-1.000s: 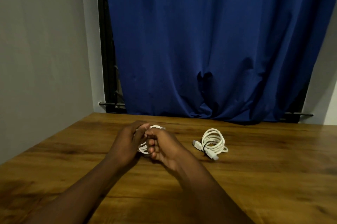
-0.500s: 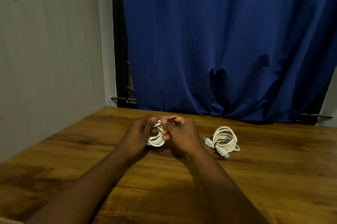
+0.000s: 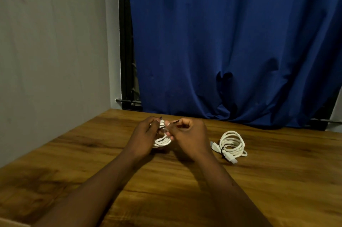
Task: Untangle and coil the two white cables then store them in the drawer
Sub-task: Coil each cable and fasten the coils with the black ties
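Left grip [image 3: 146, 136] holding white coil [image 3: 162, 142], right grip [image 3: 187, 134] pinching black tie [image 3: 175, 121]; second coil [image 3: 232, 143] lying beside on bench [image 3: 277, 180], curtain [image 3: 222, 41] hanging behind.

A coiled white cable [image 3: 162, 142] is gripped by the left hand [image 3: 146, 138], and a thin black tie [image 3: 174, 121] at its top is pinched by the right hand [image 3: 188, 138]. A second coiled cable [image 3: 232, 143] is laid flat on the tabletop [image 3: 277, 180], apart from both hands.

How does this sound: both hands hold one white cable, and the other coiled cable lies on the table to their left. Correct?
Wrong side: the head view shows the other coiled cable on the table, right of the right hand.
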{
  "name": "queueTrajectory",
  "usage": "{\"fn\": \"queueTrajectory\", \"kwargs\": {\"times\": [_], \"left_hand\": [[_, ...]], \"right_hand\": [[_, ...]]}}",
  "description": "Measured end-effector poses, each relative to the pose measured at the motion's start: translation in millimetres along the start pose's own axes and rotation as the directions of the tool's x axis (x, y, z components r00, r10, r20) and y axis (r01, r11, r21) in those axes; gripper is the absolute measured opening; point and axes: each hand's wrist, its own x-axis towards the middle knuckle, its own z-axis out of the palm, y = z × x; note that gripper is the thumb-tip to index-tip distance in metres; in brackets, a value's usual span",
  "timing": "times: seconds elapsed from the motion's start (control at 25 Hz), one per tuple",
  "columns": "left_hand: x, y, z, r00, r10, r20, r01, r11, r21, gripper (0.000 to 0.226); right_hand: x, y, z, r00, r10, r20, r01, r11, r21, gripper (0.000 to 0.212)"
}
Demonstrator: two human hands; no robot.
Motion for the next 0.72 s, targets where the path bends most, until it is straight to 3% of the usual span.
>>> {"fn": "queueTrajectory", "kwargs": {"times": [0.12,0.24,0.32,0.4,0.56,0.72], "left_hand": [[6.8,-3.0,-3.7,0.994,0.034,-0.106,-0.026,0.997,0.073,0.027],[5.9,-4.1,-5.0,0.997,0.018,-0.075,-0.015,0.999,0.042,0.026],[3.4,-3.1,-4.4,0.998,0.038,-0.053,-0.035,0.998,0.05,0.025],[1.5,-0.6,-2.2,0.99,0.139,-0.034,-0.133,0.982,0.136,0.025],[-1.8,3.8,1.2,0.968,0.25,0.008,-0.247,0.953,0.176,0.027],[-2.7,2.0,-0.1,0.957,0.288,0.045,-0.29,0.926,0.242,0.027]], "right_hand": [[-1.5,1.0,2.0,0.978,-0.076,0.195,0.1,0.988,-0.114,0.015],[-4.0,2.1,6.0,0.945,-0.104,0.31,0.167,0.969,-0.184,0.019],[-3.9,1.6,6.3,0.953,-0.155,0.262,0.196,0.971,-0.135,0.014],[-1.7,2.2,6.6,0.973,-0.194,0.126,0.203,0.977,-0.058,0.009],[1.3,-1.2,11.0,0.997,0.049,0.057,-0.065,0.938,0.34,0.014],[1.8,-5.5,7.3,0.97,0.234,0.068,-0.242,0.896,0.371,0.02]]}}
